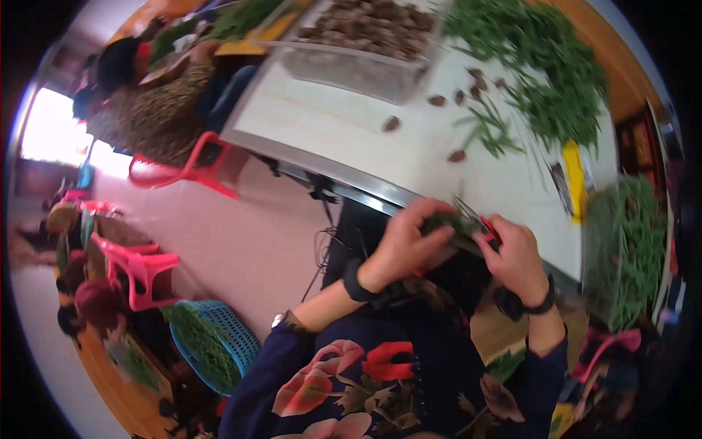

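At the table's near edge, my left hand (413, 238) pinches a green artificial pine sprig (444, 219) with thin dark stems. Close beside it, my right hand (513, 252) is closed around a small red-handled tool (488, 225), perhaps pliers; its jaws are too blurred to make out. Both hands nearly meet around the sprig, which partly hides behind the fingers. Farther up the white table lie several loose pine cones (436, 100), a small green sprig (497, 133) and thin straight wires (537, 157).
A clear bin of pine cones (351, 69) stands at the far side, with heaped green sprigs (541, 66) to its right. A yellow object (574, 183) lies near the right edge. Greenery fills a clear bin (601, 249) and a blue basket (245, 336). People sit left near pink chairs (135, 267).
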Tool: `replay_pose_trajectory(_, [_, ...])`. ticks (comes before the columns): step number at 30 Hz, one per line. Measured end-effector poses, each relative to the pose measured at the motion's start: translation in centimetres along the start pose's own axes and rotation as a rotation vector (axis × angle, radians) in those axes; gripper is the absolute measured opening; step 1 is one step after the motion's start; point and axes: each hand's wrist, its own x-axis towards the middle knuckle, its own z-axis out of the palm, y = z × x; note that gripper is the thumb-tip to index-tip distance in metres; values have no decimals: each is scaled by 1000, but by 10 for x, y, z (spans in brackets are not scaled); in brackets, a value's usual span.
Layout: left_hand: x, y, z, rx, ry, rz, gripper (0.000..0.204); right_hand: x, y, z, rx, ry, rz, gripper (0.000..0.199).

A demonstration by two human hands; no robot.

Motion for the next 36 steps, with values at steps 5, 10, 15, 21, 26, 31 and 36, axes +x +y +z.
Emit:
replay_pose_trajectory(5, [1,19,-7,-216,-9,-218,24,17,-7,-2,48,-11,4,24])
replay_pose_trajectory(10, [5,15,-13,-354,30,-243,25,12,1,-2,145,66,-37,28])
replay_pose_trajectory(15, [6,19,-13,-382,73,-256,25,4,0,-1,121,-40,-2,28])
replay_pose_trajectory(21, [5,17,-13,-374,37,-243,26,5,3,6,112,-42,-46,27])
replay_pose_trajectory(26, [4,18,-9,-313,44,-206,28,4,1,2,116,-122,1,26])
replay_pose_trajectory(31, [3,17,-10,-254,47,-202,30,4,4,5,139,-98,-32,26])
replay_pose_trajectory(36, [4,17,-11,-239,51,-198,30,5,5,6,139,-120,-16,31])
